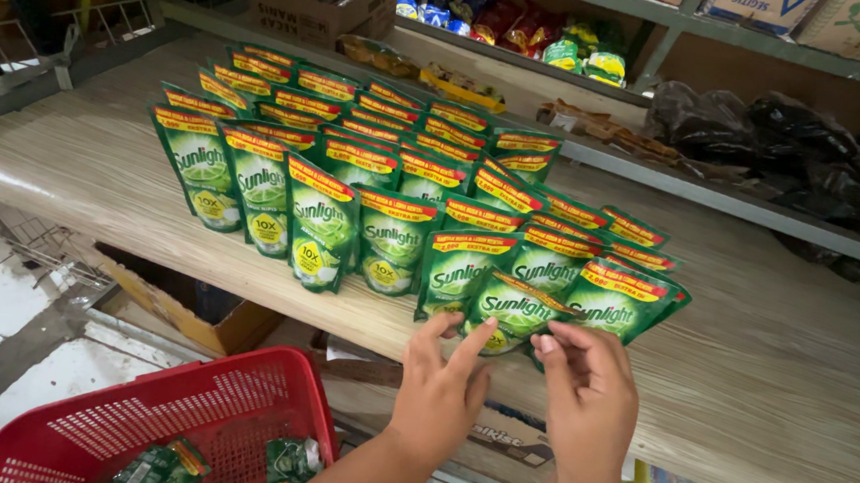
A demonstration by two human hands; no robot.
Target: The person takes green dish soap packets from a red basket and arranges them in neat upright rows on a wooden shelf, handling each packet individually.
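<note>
Several green refill pouches with yellow and red tops stand in rows on a wooden shelf (760,371). Both hands are at the front pouch (517,312) near the shelf's edge. My left hand (446,387) touches its lower left with the fingertips spread. My right hand (586,380) pinches its lower right corner between thumb and fingers. The neighbouring pouch (615,308) leans against it on the right.
A red plastic basket (181,410) with a few green pouches inside sits at lower left. Cardboard boxes lie under the shelf. Behind the rows stand a cardboard box (315,6), colourful packets (523,23) and dark plastic bags (765,133).
</note>
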